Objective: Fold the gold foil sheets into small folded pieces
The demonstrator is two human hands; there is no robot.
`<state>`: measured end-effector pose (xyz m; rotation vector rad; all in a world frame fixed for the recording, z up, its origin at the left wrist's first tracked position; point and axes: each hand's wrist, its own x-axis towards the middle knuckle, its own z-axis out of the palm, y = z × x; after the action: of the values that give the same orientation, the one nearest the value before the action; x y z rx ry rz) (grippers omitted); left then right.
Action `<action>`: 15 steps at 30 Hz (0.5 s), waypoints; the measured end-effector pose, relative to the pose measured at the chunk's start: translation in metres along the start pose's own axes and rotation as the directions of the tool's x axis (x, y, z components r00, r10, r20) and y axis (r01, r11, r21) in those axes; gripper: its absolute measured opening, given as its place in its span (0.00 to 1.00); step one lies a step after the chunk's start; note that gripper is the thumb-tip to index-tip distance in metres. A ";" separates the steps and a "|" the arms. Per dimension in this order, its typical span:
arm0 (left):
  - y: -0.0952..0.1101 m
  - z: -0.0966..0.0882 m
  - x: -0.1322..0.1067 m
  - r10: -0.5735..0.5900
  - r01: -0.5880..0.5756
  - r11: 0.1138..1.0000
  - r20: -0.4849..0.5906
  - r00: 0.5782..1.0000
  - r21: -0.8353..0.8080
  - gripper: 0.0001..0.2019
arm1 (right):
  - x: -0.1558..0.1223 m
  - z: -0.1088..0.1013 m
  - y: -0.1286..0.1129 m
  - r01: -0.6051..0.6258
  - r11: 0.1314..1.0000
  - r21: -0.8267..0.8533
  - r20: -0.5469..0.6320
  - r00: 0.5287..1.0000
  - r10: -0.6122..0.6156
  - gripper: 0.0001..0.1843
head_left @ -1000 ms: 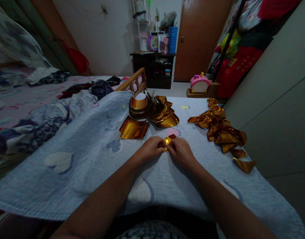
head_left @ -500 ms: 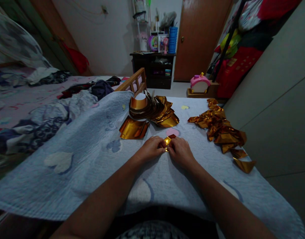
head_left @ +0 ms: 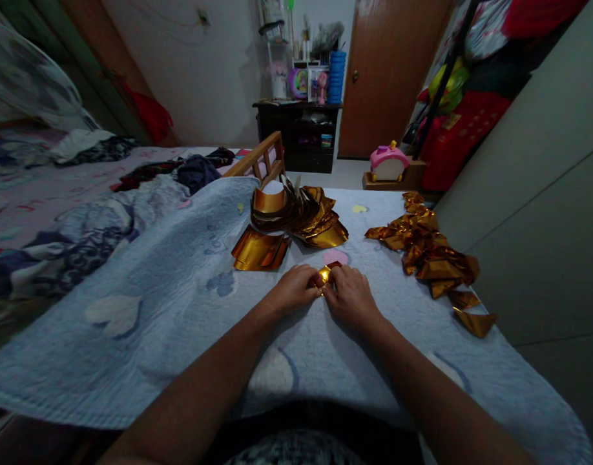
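Note:
Between my two hands is a small piece of gold foil paper, mostly covered by my fingers. My left hand pinches its left side, and my right hand grips the right side, with thumbs close together. Both hands rest low over the blue quilt with a heart pattern. Beyond them lies a fanned stack of gold foil sheets, some curled upright. To the right sits a heap of folded gold foil pieces, strung out toward the quilt's right edge.
A wooden rail stands behind the foil stack. On the left, a bed holds rumpled clothes, with a fan beyond. A pale cabinet borders the right side. A pink toy and a dark stand are at the back.
My right fingers and thumb have shifted slightly left along the foil paper, closer to my left hand. Less of the foil shows between my hands. The stack and heap are unchanged.

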<state>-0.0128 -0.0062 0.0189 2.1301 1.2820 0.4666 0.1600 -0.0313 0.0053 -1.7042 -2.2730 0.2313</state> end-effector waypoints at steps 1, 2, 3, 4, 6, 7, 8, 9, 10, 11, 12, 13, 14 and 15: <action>0.000 0.000 0.000 0.004 -0.004 1.000 0.001 1.000 -0.001 0.02 | -0.001 -0.001 0.000 -0.006 1.000 -0.002 -0.001 1.000 0.006 0.10; -0.001 0.000 0.000 0.009 -0.009 1.000 0.002 1.000 -0.004 0.02 | -0.001 -0.003 0.000 -0.011 1.000 -0.003 -0.002 1.000 0.011 0.11; -0.002 0.001 0.000 0.015 -0.015 1.000 0.005 1.000 -0.007 0.02 | -0.002 -0.004 0.001 -0.018 1.000 -0.005 -0.002 1.000 0.018 0.13; -0.002 0.001 0.000 0.019 -0.019 1.000 0.006 1.000 -0.009 0.02 | -0.003 -0.005 0.002 -0.029 1.000 -0.009 0.000 1.000 0.029 0.15; -0.003 0.001 0.000 0.021 -0.021 1.000 0.008 1.000 -0.008 0.02 | -0.005 -0.008 0.005 -0.051 0.998 -0.022 0.007 0.999 0.051 0.17; -0.003 0.001 0.000 0.017 -0.017 1.000 0.008 1.000 -0.006 0.02 | -0.006 -0.009 0.007 -0.059 0.998 -0.028 0.013 0.998 0.060 0.18; -0.003 0.001 0.000 0.010 -0.010 1.000 0.008 1.000 -0.006 0.02 | -0.007 -0.010 0.009 -0.066 0.997 -0.030 0.019 0.998 0.067 0.18; -0.002 0.001 0.000 0.003 -0.003 1.000 0.006 1.000 -0.006 0.03 | -0.008 -0.010 0.011 -0.070 0.997 -0.031 0.024 0.997 0.071 0.18; -0.002 0.001 -0.001 -0.004 0.004 1.000 0.006 1.000 -0.005 0.03 | -0.009 -0.011 0.013 -0.072 0.997 -0.029 0.028 0.997 0.073 0.18; -0.001 0.001 -0.001 -0.007 0.007 1.000 0.006 1.000 -0.001 0.03 | -0.010 -0.011 0.016 -0.073 0.997 -0.024 0.029 0.997 0.073 0.18; 0.000 0.000 -0.001 -0.007 0.007 1.000 0.007 1.000 0.005 0.04 | -0.011 -0.011 0.019 -0.073 0.997 -0.018 0.027 0.997 0.073 0.19; 0.000 0.000 -0.002 -0.004 0.004 1.000 0.009 1.000 0.014 0.04 | -0.011 -0.010 0.022 -0.070 0.998 -0.008 0.020 0.997 0.070 0.19; 0.001 -0.001 -0.002 0.002 -0.002 1.000 0.013 1.000 0.023 0.04 | -0.012 -0.009 0.025 -0.059 0.998 0.009 0.014 0.998 0.058 0.19; 0.001 -0.001 -0.003 0.009 -0.009 0.999 0.016 1.000 0.032 0.04 | -0.012 -0.009 0.028 -0.043 0.998 0.034 0.006 0.999 0.043 0.18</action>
<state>-0.0141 -0.0084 0.0199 2.1628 1.2800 0.4352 0.1919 -0.0353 0.0033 -1.7387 -2.2248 0.2820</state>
